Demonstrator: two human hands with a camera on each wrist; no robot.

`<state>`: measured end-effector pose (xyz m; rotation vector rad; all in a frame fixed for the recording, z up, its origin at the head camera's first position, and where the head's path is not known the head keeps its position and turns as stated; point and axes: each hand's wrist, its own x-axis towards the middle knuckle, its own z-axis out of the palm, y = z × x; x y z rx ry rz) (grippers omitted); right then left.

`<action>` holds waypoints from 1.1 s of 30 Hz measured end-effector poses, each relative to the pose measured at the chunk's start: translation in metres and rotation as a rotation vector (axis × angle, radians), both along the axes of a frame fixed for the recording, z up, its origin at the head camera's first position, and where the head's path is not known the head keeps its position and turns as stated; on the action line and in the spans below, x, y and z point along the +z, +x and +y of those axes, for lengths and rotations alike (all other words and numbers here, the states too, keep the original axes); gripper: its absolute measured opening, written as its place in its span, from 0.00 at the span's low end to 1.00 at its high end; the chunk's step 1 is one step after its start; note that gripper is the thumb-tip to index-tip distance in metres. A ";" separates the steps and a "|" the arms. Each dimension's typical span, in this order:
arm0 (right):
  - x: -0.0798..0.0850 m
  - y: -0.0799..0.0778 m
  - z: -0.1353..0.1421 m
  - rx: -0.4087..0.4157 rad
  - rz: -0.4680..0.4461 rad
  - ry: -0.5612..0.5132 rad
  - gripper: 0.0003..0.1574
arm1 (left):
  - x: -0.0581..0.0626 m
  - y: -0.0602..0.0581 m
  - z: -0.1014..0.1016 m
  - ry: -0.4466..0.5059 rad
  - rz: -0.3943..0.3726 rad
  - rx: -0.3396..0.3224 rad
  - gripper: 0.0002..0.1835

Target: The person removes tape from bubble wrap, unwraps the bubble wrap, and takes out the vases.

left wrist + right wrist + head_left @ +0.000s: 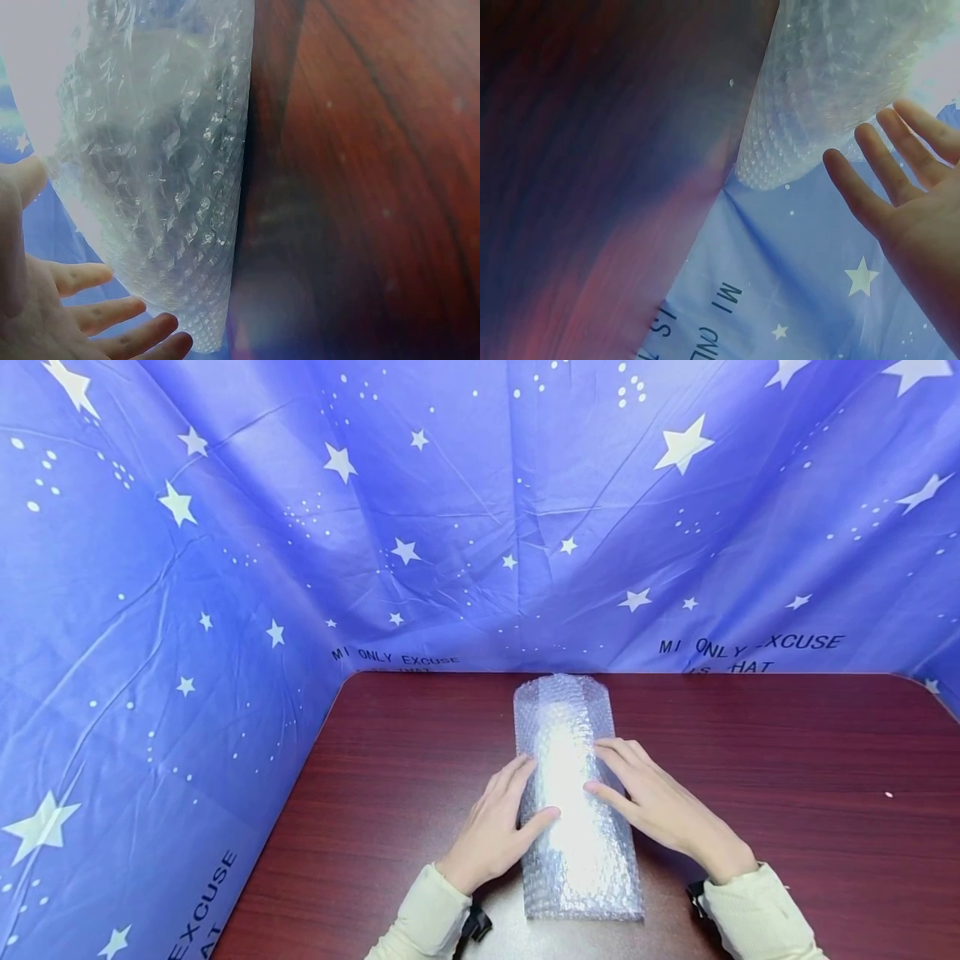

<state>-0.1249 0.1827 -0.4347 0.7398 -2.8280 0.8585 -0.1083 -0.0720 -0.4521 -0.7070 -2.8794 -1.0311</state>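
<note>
A long roll of clear bubble wrap (573,827) lies on the table, pointing away from me, its surface shining with glare. My left hand (495,827) rests along its left side, thumb on top and fingers spread straight. On the opposite side, my right hand (660,802) touches the wrap with straight fingertips and thumb. In the left wrist view the left fingers (120,311) extend beside the bubbled surface. The right wrist view has the right fingers (877,161) spread along the wrap's edge. Whatever the wrap may hold inside is hidden by the bubbles and glare.
The dark red wooden table (765,752) reaches back to a blue star-printed cloth (465,510) hanging behind and at the left. A tiny white speck (889,794) lies on the table at the right. Black straps show by both sleeves.
</note>
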 end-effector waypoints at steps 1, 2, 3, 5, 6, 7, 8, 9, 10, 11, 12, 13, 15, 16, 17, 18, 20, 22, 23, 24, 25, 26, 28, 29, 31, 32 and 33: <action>-0.001 0.000 0.000 0.003 0.019 0.000 0.35 | 0.000 0.000 0.000 0.000 -0.002 0.000 0.40; -0.001 -0.001 0.000 0.006 0.035 0.000 0.34 | 0.000 0.000 0.000 0.000 -0.004 0.000 0.41; -0.001 -0.001 0.000 0.010 0.052 0.000 0.33 | 0.000 0.000 0.000 -0.003 -0.008 0.001 0.41; -0.002 -0.002 -0.001 0.016 0.078 0.001 0.30 | 0.000 0.000 0.000 -0.006 -0.015 0.002 0.41; -0.002 -0.002 -0.001 0.018 0.087 0.002 0.28 | 0.000 -0.001 0.000 -0.008 -0.018 0.003 0.41; -0.002 -0.002 -0.001 0.020 0.096 0.002 0.27 | 0.000 -0.001 0.000 -0.009 -0.018 0.003 0.41; -0.002 -0.003 -0.001 0.020 0.095 0.002 0.25 | 0.000 -0.001 0.000 -0.010 -0.019 0.004 0.41; -0.002 -0.003 -0.001 0.022 0.097 0.001 0.24 | 0.000 -0.001 0.000 -0.010 -0.021 0.004 0.40; -0.002 -0.003 -0.001 0.023 0.098 0.000 0.23 | 0.000 -0.001 0.000 -0.009 -0.022 0.005 0.40; -0.002 -0.003 -0.001 0.023 0.095 -0.001 0.22 | 0.000 -0.001 0.000 -0.009 -0.024 0.005 0.40; -0.002 -0.003 0.000 0.022 0.091 -0.001 0.21 | 0.000 -0.001 0.000 -0.008 -0.026 0.005 0.41; -0.002 -0.003 0.000 0.021 0.088 -0.001 0.21 | 0.000 -0.001 0.000 -0.007 -0.029 0.006 0.41; -0.002 -0.003 0.000 0.020 0.085 -0.001 0.20 | 0.000 -0.001 0.000 -0.007 -0.032 0.005 0.41; -0.002 -0.003 0.000 0.018 0.085 -0.002 0.19 | 0.000 -0.001 0.000 -0.007 -0.034 0.004 0.41; -0.002 -0.003 0.000 0.016 0.085 -0.002 0.19 | 0.000 -0.001 -0.001 -0.007 -0.036 0.003 0.41; -0.001 -0.003 0.000 0.015 0.088 -0.006 0.18 | -0.001 -0.001 -0.001 -0.006 -0.037 0.002 0.41; -0.001 -0.003 0.001 0.016 0.097 -0.014 0.16 | -0.001 -0.001 -0.001 -0.006 -0.042 0.000 0.41; 0.000 -0.003 0.002 0.019 0.102 -0.025 0.14 | -0.001 -0.002 0.000 -0.006 -0.048 -0.002 0.41; -0.001 -0.003 0.003 0.020 0.103 -0.027 0.13 | -0.002 -0.002 0.000 -0.005 -0.051 -0.003 0.41; 0.000 -0.003 0.003 0.020 0.104 -0.030 0.12 | -0.002 -0.002 0.000 -0.006 -0.053 -0.004 0.41; -0.001 -0.003 0.003 0.021 0.106 -0.030 0.11 | -0.002 -0.002 0.000 -0.007 -0.057 -0.004 0.41; -0.001 -0.003 0.004 0.023 0.108 -0.031 0.10 | -0.002 -0.002 0.000 -0.007 -0.060 -0.004 0.41; -0.001 -0.004 0.004 0.025 0.113 -0.027 0.09 | -0.002 -0.002 0.000 -0.009 -0.067 -0.004 0.41; -0.001 -0.004 0.004 0.025 0.115 -0.025 0.08 | -0.002 -0.002 0.000 -0.009 -0.069 -0.004 0.41; -0.001 -0.004 0.004 0.024 0.118 -0.023 0.08 | -0.002 -0.002 0.000 -0.010 -0.074 -0.004 0.41; -0.001 -0.004 0.004 0.024 0.119 -0.023 0.07 | -0.002 -0.002 0.000 -0.010 -0.077 -0.004 0.42; 0.000 -0.004 0.004 0.023 0.121 -0.024 0.07 | -0.002 -0.002 -0.001 -0.010 -0.079 -0.005 0.42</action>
